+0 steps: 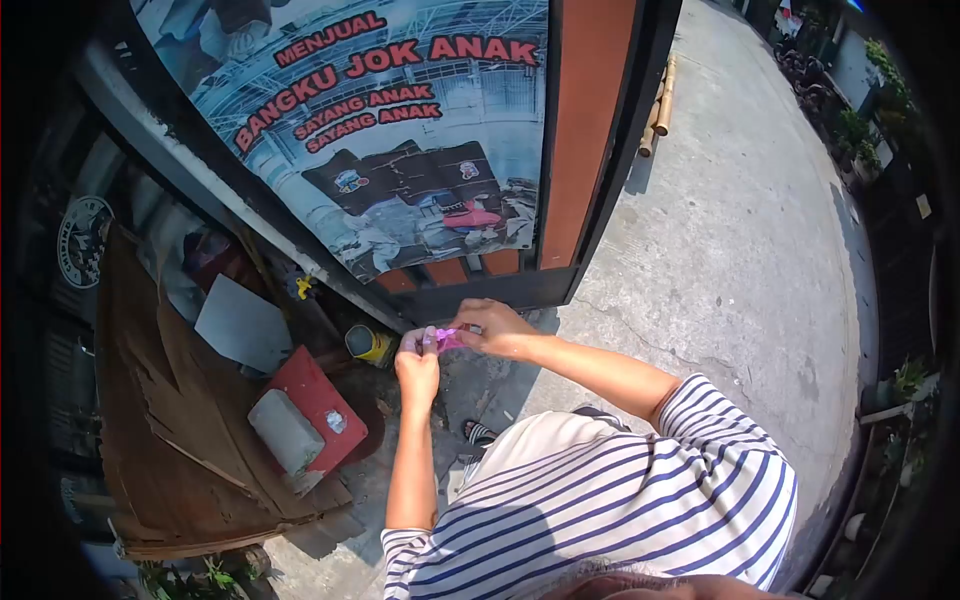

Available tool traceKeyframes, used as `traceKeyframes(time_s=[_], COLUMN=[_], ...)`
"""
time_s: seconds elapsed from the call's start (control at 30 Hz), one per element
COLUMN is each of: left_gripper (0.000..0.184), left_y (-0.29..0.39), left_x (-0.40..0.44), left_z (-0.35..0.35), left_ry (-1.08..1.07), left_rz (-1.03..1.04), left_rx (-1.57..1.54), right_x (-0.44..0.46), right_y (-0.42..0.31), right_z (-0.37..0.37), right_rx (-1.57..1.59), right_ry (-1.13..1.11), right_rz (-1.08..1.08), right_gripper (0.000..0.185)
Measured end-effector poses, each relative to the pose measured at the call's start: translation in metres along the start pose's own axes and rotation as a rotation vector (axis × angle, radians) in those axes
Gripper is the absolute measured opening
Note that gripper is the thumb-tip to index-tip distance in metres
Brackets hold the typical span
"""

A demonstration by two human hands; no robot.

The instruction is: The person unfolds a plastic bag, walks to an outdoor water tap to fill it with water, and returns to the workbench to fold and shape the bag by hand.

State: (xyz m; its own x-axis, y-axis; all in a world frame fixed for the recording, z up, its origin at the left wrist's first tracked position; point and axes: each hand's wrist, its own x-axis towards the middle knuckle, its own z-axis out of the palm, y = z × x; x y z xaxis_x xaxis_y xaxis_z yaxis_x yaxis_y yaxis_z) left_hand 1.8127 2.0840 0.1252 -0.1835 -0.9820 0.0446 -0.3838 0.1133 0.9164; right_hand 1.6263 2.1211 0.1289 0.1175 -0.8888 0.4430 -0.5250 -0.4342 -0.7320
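Observation:
Both hands meet in front of my body around a small, shiny pink-purple strip that looks like thin plastic. My left hand pinches its left end between thumb and fingers. On the other side, the fingers of my right hand are closed on the right end. The strip is crumpled, and the fingers cover part of it, so its exact kind is unclear. Just left of my left hand stands a yellow can on the ground.
A gate panel bears a printed banner ahead. At left lie a red board, a grey block, a pale panel and brown sheeting. Bamboo poles rest on the concrete lane.

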Motion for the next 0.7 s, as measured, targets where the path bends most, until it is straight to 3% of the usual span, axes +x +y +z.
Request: traceKeyframes(time_s=[0.03,0.1,0.17,0.23,0.3,0.37,0.5,0.7], left_gripper=[0.022,0.022,0.024,0.024,0.026,0.027,0.027,0.026], left_y=[0.0,0.031,0.069,0.102,0.125,0.153,0.19,0.229], left_x=[-0.001,-0.013,-0.03,-0.044,-0.057,-0.069,-0.082,-0.073], left_z=[0.03,0.082,0.139,0.194,0.248,0.297,0.387,0.489], left_ry=[-0.016,-0.116,-0.204,-0.353,-0.387,-0.493,-0.606,-0.815], left_rz=[0.11,0.187,0.139,0.149,0.258,0.227,0.263,0.204], left_rx=[-0.068,-0.069,-0.081,-0.098,-0.066,-0.101,-0.22,-0.308], right_x=[-0.017,-0.062,-0.102,-0.139,-0.178,-0.213,-0.263,-0.298], right_y=[-0.004,0.009,0.027,0.026,0.029,0.034,0.049,0.077], right_z=[-0.029,-0.08,-0.127,-0.181,-0.225,-0.263,-0.329,-0.404], right_rx=[-0.051,-0.066,-0.135,-0.23,-0.13,-0.117,-0.281,-0.139], right_ry=[0.06,0.151,0.179,0.249,0.295,0.352,0.526,0.698], right_rz=[-0.061,0.026,0.259,0.216,0.414,0.483,0.395,0.639], right_gripper=[0.017,0.013,0.012,0.013,0.013,0.012,0.013,0.015])
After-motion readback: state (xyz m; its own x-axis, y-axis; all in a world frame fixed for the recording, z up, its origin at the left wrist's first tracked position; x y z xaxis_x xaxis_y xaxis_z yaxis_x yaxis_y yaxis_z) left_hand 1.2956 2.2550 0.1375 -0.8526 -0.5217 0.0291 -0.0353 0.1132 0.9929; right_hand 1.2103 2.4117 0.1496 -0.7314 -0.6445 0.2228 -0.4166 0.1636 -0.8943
